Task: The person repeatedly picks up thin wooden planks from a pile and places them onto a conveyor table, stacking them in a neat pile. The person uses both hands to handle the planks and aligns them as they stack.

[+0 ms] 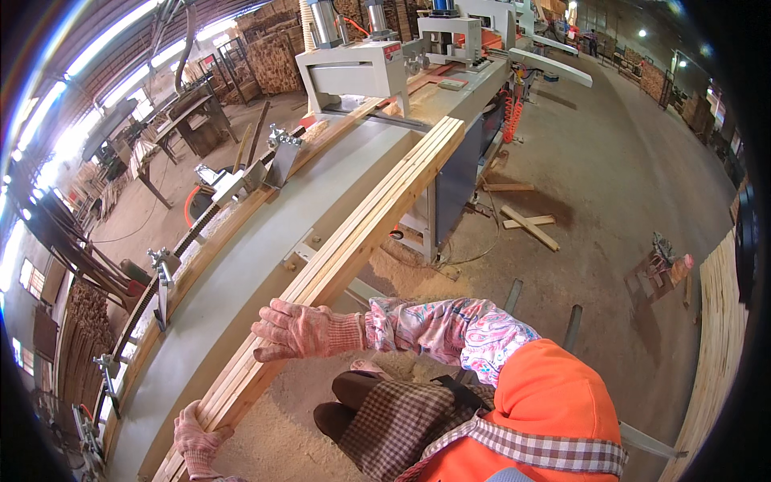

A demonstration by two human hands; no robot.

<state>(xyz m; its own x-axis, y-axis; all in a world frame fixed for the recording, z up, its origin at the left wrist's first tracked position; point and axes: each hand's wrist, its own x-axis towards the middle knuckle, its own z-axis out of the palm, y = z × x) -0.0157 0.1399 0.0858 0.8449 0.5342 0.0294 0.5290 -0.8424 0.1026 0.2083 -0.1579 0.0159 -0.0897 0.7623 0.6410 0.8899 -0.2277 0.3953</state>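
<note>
Both my hands wear pinkish work gloves and are on a stack of long, pale wooden strips. The strips lie side by side, slanting from the lower left up along the edge of the grey machine bed. My right hand lies across the strips around their middle, its fingers closed over them. Nearer the lower left end, my left hand grips the same strips, with the thumb along their near side. The lower end of the stack runs out of the picture.
A white machine head with cylinders stands over the bed's far end. Along the left side runs a wooden rail with metal clamps. Loose wood pieces cross on the floor. More long strips are stacked at the right.
</note>
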